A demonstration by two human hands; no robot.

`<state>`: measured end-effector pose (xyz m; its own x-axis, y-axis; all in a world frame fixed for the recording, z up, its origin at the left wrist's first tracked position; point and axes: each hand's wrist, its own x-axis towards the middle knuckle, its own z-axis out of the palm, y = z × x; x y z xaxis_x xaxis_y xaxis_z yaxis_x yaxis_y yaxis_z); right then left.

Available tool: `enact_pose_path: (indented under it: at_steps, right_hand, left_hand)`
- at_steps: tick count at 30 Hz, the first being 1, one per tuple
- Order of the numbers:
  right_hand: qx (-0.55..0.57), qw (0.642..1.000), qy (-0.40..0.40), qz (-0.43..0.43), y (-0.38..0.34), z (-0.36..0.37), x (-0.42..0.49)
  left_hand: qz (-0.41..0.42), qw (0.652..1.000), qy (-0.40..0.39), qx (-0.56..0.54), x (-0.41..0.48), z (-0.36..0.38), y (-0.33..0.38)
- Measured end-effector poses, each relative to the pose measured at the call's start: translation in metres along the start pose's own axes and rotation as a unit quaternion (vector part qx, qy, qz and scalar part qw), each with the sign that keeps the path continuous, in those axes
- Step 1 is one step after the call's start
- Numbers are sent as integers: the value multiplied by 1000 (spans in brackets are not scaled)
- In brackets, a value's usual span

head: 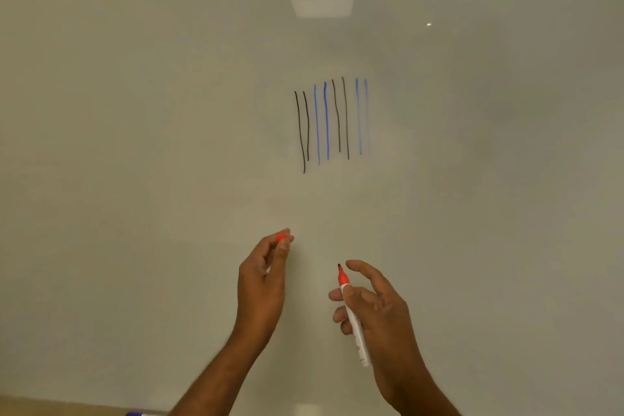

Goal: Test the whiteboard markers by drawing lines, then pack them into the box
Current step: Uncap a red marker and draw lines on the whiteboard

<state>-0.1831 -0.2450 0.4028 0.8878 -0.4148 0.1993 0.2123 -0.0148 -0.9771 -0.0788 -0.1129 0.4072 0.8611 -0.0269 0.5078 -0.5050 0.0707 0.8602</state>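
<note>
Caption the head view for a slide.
Right hand holds an uncapped red marker, left hand pinches its cap, below eight black and blue lines on the whiteboard.

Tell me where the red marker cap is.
Head view, lower centre: the small red plastic cap is pinched in the left hand, left of the uncapped white red-tipped marker in the right hand.

The whiteboard (pixel 135 111) was smooth and glossy, shiny enough to mirror the pale ceiling light panels (pixel 322 6) towards its far edge. The ink lines (pixel 327 121) on it were thin, the black ones dense, the rightmost blue ones faint and patchy. The marker (pixel 353 317) in the right hand (pixel 378 307) had a smooth white plastic barrel, an orange-red plastic collar and a dark, felt-like tip. The cap (pixel 281 237) pinched in the left hand (pixel 261 284) looked like the same orange-red plastic.
</note>
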Motion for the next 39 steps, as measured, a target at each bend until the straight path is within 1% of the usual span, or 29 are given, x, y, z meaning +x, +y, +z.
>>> enact_pose_path:
  at_steps: [1, 3, 5, 6, 8, 9, 11, 14, 17, 19, 22, 28, 33, 39]
  right_hand:
    - [23, 1000, -3, -11, -4, -4, 0]
    - [122, 992, -31, 5, -14, -11, 1]
    - [258, 962, -72, 45, -22, -15, 5]
    - [307, 946, -89, 60, -26, -15, 7]
    - [342, 931, -110, 59, -31, -13, 13]
    - [336, 934, -113, 48, -33, -10, 16]
    - [293, 950, -106, 5, -38, 0, 24]
    - [180, 979, -63, -74, -52, 24, 39]
    - [65, 985, -7, -160, -67, 51, 55]
    - [15, 972, 42, -230, -75, 67, 66]
    - [1, 949, 86, -303, -86, 84, 81]
    - [-57, 916, 133, -374, -101, 103, 117]
    - [-113, 890, 164, -410, -108, 111, 141]
    - [-160, 858, 195, -447, -114, 115, 166]
  left_hand:
    - [21, 1000, 11, 18, 2, 0, 1]
    - [57, 997, 24, 49, 7, 0, 2]
    - [111, 989, 36, 93, 14, -2, 0]
    - [146, 981, 45, 120, 19, -3, -1]
    - [218, 960, 62, 166, 32, -8, -1]
    - [248, 949, 66, 185, 40, -10, 0]
    - [288, 930, 72, 218, 60, -16, 2]
    - [323, 903, 68, 275, 93, -25, 4]
    - [371, 874, 53, 310, 123, -32, 5]
    - [392, 864, 50, 313, 141, -35, 5]
    - [413, 854, 51, 311, 165, -33, 6]
    - [465, 831, 57, 300, 202, -22, 5]
    - [501, 808, 76, 301, 222, -13, 2]
    - [522, 796, 102, 288, 229, -10, -4]
